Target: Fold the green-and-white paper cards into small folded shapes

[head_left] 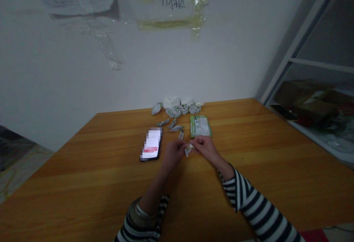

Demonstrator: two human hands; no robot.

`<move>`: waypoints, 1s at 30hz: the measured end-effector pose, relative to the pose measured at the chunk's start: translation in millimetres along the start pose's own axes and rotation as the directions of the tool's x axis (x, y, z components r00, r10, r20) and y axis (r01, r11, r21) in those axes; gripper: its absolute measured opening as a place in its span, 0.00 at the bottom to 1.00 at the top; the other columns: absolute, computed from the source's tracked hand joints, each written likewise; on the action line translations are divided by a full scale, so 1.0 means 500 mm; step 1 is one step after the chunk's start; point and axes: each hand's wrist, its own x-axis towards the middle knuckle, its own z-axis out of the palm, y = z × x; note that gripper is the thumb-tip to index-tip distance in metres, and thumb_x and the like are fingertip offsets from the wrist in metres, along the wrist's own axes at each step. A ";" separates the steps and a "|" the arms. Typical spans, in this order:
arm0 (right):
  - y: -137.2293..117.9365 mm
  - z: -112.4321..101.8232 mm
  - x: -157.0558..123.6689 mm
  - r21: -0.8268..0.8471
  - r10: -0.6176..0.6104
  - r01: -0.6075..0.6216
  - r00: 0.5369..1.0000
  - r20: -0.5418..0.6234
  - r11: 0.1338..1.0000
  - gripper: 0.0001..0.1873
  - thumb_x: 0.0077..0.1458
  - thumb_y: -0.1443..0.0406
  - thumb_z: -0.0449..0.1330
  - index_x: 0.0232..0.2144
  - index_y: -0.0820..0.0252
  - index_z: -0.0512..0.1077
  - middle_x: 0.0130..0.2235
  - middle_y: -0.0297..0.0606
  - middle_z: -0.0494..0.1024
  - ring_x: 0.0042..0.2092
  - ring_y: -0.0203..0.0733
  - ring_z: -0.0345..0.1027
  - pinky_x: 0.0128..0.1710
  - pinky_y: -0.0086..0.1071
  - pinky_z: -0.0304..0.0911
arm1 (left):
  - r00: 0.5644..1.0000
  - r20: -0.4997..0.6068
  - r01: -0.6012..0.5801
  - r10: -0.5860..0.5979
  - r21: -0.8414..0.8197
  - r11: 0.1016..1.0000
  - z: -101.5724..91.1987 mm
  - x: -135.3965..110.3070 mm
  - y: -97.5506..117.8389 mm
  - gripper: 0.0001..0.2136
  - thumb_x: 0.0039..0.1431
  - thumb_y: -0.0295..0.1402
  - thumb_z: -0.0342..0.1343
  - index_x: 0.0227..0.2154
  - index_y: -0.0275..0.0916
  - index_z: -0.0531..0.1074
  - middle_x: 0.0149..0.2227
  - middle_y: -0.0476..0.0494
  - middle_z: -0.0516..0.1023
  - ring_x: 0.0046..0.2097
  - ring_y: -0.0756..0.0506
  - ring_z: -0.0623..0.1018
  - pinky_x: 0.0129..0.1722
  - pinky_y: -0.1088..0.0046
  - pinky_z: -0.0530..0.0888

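Note:
My left hand and my right hand meet over the wooden table, both pinched on one small green-and-white wrapped candy held between them. Just beyond the hands lies a flat green packet. A few loose wrapped candies lie scattered behind my left hand. Farther back, near the wall, sits a pile of candies and white wrappers. Both forearms wear striped sleeves.
A phone with a lit screen lies face up left of my left hand. A white wall with taped plastic sheets rises behind the table. A metal shelf holding dark items stands at the right.

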 end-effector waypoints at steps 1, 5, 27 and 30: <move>-0.001 0.001 0.000 0.016 0.004 -0.004 1.000 -0.023 1.000 0.19 0.46 0.51 0.65 0.19 0.60 0.70 0.16 0.31 0.72 0.16 0.32 0.61 0.16 0.25 0.55 | 1.000 -0.002 -0.003 0.003 -0.020 1.000 0.002 0.000 0.000 0.12 0.54 0.39 0.56 0.22 0.35 0.76 0.20 0.46 0.75 0.24 0.47 0.73 0.24 0.75 0.67; -0.004 -0.001 0.003 0.116 0.064 -0.051 0.992 -0.109 0.992 0.20 0.42 0.51 0.66 0.16 0.61 0.70 0.15 0.32 0.72 0.16 0.31 0.60 0.15 0.24 0.55 | 0.997 0.063 -0.036 0.047 -0.159 0.987 0.006 0.003 -0.007 0.12 0.53 0.40 0.58 0.33 0.36 0.76 0.27 0.45 0.78 0.29 0.47 0.75 0.28 0.75 0.69; -0.011 0.001 -0.003 0.309 0.137 -0.138 0.990 0.025 0.941 0.17 0.37 0.56 0.71 0.27 0.62 0.75 0.25 0.38 0.81 0.25 0.38 0.75 0.25 0.29 0.68 | 0.991 -0.131 -0.016 0.004 -0.093 0.996 -0.012 0.004 0.010 0.11 0.52 0.40 0.60 0.27 0.36 0.78 0.21 0.48 0.73 0.22 0.51 0.70 0.21 0.77 0.64; -0.013 0.000 -0.001 0.320 0.121 -0.111 0.993 -0.013 0.941 0.17 0.37 0.57 0.72 0.28 0.61 0.74 0.25 0.37 0.81 0.25 0.38 0.74 0.26 0.30 0.69 | 0.987 -0.047 0.134 -0.155 -0.304 0.943 -0.005 0.003 0.013 0.14 0.50 0.43 0.61 0.28 0.35 0.78 0.19 0.47 0.75 0.19 0.50 0.71 0.18 0.77 0.65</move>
